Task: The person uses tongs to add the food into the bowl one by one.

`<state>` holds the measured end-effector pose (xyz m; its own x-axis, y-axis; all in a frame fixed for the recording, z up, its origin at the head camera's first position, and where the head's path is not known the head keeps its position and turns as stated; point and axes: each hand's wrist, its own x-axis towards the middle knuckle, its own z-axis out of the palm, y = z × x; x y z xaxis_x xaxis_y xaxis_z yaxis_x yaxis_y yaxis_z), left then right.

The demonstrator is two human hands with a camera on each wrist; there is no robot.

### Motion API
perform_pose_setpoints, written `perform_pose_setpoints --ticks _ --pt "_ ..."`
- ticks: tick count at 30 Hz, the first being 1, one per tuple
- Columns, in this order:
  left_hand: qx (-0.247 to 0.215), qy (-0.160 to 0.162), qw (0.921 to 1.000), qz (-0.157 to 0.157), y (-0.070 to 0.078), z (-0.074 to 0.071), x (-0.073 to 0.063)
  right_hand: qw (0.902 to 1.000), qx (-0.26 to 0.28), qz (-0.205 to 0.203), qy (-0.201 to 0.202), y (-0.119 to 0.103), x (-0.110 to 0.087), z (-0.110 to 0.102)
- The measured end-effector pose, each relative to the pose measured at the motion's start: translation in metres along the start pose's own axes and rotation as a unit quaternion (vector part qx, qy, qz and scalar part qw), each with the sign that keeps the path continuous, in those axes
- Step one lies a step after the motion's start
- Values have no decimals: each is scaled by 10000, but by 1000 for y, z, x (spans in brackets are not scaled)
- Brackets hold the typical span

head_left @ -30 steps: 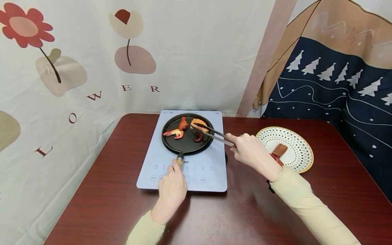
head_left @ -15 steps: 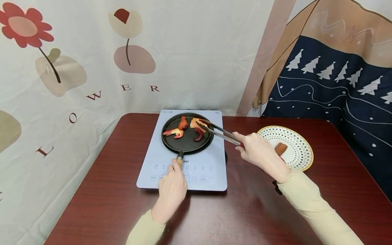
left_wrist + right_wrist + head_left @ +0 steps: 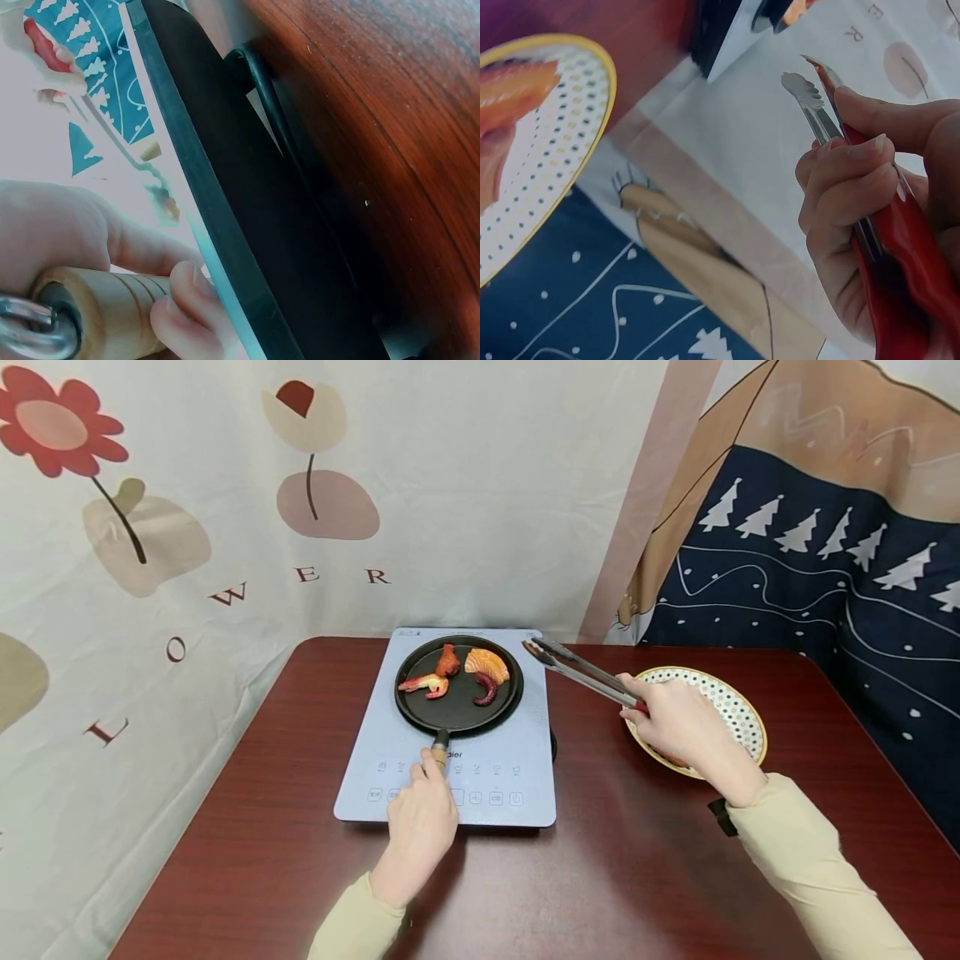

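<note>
My left hand (image 3: 423,814) grips the wooden handle (image 3: 105,307) of a black frying pan (image 3: 457,714), which sits on a pale blue induction cooktop (image 3: 495,810). In the pan lie a shrimp (image 3: 425,685), a small drumstick (image 3: 447,661), an orange salmon slice (image 3: 486,663) and a dark red octopus tentacle (image 3: 486,688). My right hand (image 3: 686,722) holds metal tongs (image 3: 585,675) by their red handles (image 3: 907,255). The tong tips are slightly apart with nothing between them, just right of the pan. Under the right hand is a dotted plate (image 3: 756,739), partly hidden.
Brown food pieces (image 3: 514,97) lie on the plate, as the right wrist view shows. A black cord (image 3: 274,109) runs beside the cooktop's underside. Behind the dark red wooden table (image 3: 262,827) hang a flower-print cloth (image 3: 480,493) and a navy tree-print cloth (image 3: 825,577).
The tongs have let go of the salmon slice, which now lies in the pan beside the tentacle. My right hand has drawn them right, over the plate's edge. The left hand has stayed put.
</note>
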<state>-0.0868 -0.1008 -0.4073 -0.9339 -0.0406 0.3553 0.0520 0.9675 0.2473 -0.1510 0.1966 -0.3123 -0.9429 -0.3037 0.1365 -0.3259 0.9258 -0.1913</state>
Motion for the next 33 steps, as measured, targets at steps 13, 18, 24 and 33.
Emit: perform_pose_setpoints --ticks 13,18,24,33 --pt "37 18 10000 10 0 1 0 9989 -49 379 -269 31 -21 -8" --pt "35 22 10000 6 -1 2 0 9967 -128 654 -460 39 -33 -12" --pt "-10 -16 10000 -29 -1 2 0 9934 -180 887 -704 51 -50 -17" --pt "1 39 10000 18 -1 2 0 9889 -519 1029 -934 75 -77 -24"
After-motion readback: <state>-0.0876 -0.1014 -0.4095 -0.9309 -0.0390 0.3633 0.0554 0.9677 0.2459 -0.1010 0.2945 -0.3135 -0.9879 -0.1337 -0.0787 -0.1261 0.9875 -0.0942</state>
